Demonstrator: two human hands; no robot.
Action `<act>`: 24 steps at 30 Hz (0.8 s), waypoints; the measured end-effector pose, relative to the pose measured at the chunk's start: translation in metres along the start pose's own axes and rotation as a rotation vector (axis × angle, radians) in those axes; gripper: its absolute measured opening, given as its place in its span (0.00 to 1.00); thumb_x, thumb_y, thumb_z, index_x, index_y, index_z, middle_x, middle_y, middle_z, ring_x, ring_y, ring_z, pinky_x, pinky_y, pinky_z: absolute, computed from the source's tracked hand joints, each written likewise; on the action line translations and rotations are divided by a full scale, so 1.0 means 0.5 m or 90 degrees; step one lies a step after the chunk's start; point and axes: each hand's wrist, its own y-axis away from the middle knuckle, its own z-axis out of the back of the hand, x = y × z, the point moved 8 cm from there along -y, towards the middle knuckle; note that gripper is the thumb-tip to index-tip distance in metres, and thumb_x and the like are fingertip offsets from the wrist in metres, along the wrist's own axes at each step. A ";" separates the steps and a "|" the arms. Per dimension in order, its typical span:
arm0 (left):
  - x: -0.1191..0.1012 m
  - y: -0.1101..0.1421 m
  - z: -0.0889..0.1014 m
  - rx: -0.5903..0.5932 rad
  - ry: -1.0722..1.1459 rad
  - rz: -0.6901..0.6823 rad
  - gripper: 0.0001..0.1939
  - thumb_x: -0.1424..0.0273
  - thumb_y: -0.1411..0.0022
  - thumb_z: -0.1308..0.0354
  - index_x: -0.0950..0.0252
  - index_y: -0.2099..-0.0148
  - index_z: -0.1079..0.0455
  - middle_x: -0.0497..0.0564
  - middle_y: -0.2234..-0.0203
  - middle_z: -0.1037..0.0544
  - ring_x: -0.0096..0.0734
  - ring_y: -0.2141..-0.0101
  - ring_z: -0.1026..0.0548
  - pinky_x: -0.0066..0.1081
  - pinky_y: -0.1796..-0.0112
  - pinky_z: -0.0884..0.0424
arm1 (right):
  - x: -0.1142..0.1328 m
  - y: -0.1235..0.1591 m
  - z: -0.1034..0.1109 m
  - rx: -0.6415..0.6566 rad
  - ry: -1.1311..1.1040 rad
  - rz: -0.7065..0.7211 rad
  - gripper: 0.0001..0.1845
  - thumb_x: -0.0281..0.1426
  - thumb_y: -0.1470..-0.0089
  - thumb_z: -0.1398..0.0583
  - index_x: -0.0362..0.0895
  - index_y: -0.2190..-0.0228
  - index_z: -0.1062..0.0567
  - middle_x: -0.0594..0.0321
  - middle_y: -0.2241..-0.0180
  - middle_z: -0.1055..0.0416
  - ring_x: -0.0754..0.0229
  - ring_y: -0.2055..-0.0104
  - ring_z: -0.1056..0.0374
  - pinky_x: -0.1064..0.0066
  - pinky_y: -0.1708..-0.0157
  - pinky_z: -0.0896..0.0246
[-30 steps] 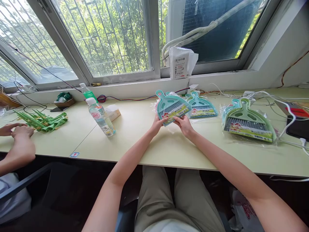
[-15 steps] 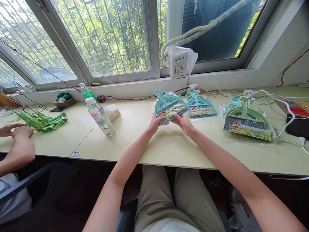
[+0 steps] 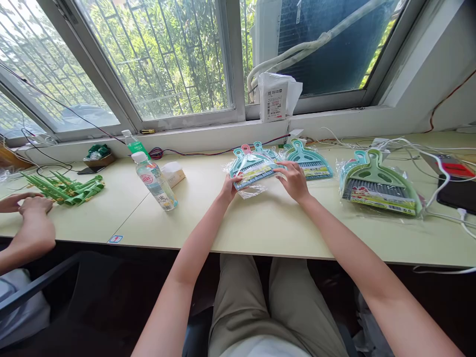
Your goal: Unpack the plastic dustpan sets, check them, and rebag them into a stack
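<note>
A turquoise dustpan and brush set in clear plastic wrap is between my hands, low over the table and tilted, its label facing me. At its left end my left hand is closed on the wrap. The fingers of my right hand are bent against its right end, by the label. A pink handle tip shows among the turquoise handles behind it. Just right of it lies another turquoise wrapped set, partly behind my right hand. Further right, a green wrapped set overlaps a turquoise one.
Two plastic bottles, the nearer one with a white cap, stand left of my arms beside a tissue pack. Another person's hands are near green leafy strips at far left. White cables and a black phone lie right.
The held set has come down and leans back flatter, its handles now spread with a pink tip showing. My right hand has moved right to its end; my left hand shifted slightly left.
</note>
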 end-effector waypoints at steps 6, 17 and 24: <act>0.006 -0.004 0.004 0.002 -0.002 0.040 0.26 0.79 0.52 0.40 0.69 0.47 0.33 0.53 0.66 0.20 0.37 0.66 0.21 0.41 0.55 0.22 | -0.009 -0.004 0.020 -0.090 -0.113 -0.010 0.07 0.35 0.42 0.39 0.52 0.67 0.18 0.62 0.58 0.21 0.50 0.52 0.30 0.53 0.47 0.38; 0.018 0.007 -0.030 0.196 -0.132 0.071 0.20 0.75 0.49 0.34 0.69 0.52 0.28 0.57 0.59 0.19 0.39 0.62 0.19 0.35 0.57 0.22 | 0.004 0.016 0.062 -0.213 -0.119 -0.121 0.14 0.45 0.41 0.41 0.55 0.63 0.17 0.62 0.63 0.22 0.52 0.56 0.28 0.54 0.47 0.40; 0.011 0.025 -0.049 0.294 -0.222 0.044 0.24 0.69 0.50 0.31 0.67 0.50 0.30 0.61 0.55 0.21 0.44 0.60 0.19 0.41 0.56 0.22 | 0.009 0.010 0.066 -0.239 -0.177 -0.107 0.13 0.43 0.42 0.40 0.51 0.66 0.18 0.57 0.54 0.29 0.50 0.50 0.31 0.55 0.49 0.35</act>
